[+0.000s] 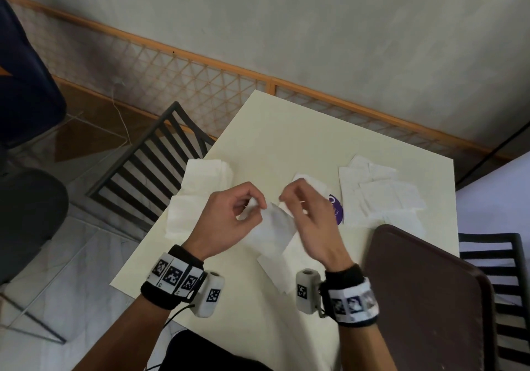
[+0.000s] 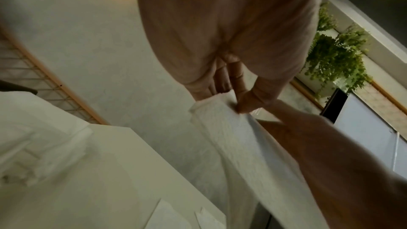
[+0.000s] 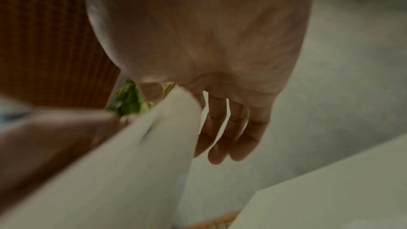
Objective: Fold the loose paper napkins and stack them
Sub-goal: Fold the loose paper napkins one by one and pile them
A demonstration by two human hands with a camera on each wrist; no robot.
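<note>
Cream table: napkin pile left, loose napkins right, brown tray.

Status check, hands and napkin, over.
Left hand and right hand both pinch one napkin, lifted above the table. Loose napkins wait right. Nothing in the way.

Left hand: raised, thumb and forefinger pinching. Right hand: raised, thumb and forefinger pinching, other fingers loosely extended. Both wrists banded.
</note>
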